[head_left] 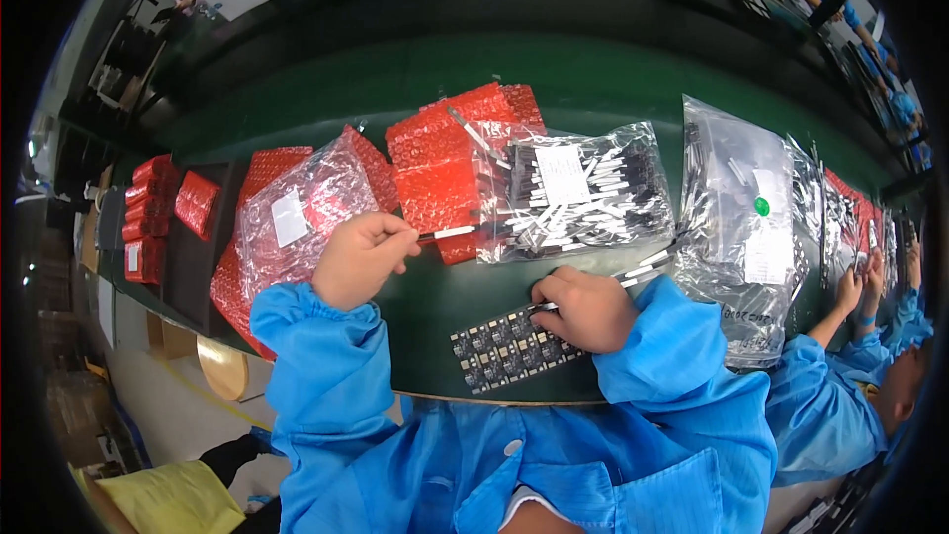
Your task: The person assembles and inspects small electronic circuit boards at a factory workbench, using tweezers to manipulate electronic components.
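Label (561,174) on bag (628,200), print illegible; left hand (360,257) pinches strip (454,233); right hand (590,310) curls over circuit-board panel (500,349), grip unclear.

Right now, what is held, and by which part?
Left hand pinches a strip by its left end; whether right hand grips the circuit board is unclear.

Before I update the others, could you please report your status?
Left hand pinching strip. Right hand on circuit panel. Clear bag of strips just beyond the panel.

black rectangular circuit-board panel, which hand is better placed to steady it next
Probably the right hand: it covers the right end of the panel, while the left hand pinches a slim black-and-white strip.
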`<state>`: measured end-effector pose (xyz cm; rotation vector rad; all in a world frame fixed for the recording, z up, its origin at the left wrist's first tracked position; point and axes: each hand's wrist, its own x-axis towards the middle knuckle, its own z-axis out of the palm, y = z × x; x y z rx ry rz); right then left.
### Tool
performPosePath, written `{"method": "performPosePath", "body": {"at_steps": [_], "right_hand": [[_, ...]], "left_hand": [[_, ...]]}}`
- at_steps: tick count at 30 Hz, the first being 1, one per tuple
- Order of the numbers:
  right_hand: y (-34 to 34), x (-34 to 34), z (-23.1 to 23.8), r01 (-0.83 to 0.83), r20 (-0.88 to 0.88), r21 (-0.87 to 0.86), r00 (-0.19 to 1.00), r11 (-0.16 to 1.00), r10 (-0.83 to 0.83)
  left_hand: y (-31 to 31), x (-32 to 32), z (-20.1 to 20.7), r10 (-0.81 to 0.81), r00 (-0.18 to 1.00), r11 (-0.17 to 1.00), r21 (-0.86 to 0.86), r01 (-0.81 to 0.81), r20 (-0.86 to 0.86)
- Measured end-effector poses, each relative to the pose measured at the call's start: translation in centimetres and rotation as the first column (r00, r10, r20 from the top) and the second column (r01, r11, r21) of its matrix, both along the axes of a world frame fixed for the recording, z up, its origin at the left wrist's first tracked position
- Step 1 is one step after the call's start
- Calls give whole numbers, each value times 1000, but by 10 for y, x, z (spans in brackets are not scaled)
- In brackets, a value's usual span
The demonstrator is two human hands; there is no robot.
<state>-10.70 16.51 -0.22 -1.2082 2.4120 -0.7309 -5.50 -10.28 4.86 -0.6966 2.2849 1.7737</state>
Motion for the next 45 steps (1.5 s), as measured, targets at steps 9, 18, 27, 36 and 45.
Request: {"method": "performPosePath", "body": {"at_steps": [9,18,27,36,45], "right_hand": [[-1,-1,34,-57,-100,136,992,989,71],[-2,-8,31,-132,-244,-35,962,991,120],[11,12,21,-213,-116,1,970,977,212],[11,12,3,-172,-39,-19,984,985,171],[10,5,11,-171,-23,-73,985,982,170]], "left_hand": [[13,28,-10,-178,983,983,-39,180,46],[-9,-23,1,26,971,912,-391,-120,-238],[-13,-120,-59,60,893,928,-304,-215,-447],[-17,-60,0,288,871,945,-32,-327,-398],[-20,65,37,520,470,839,325,-435,-713]]}}
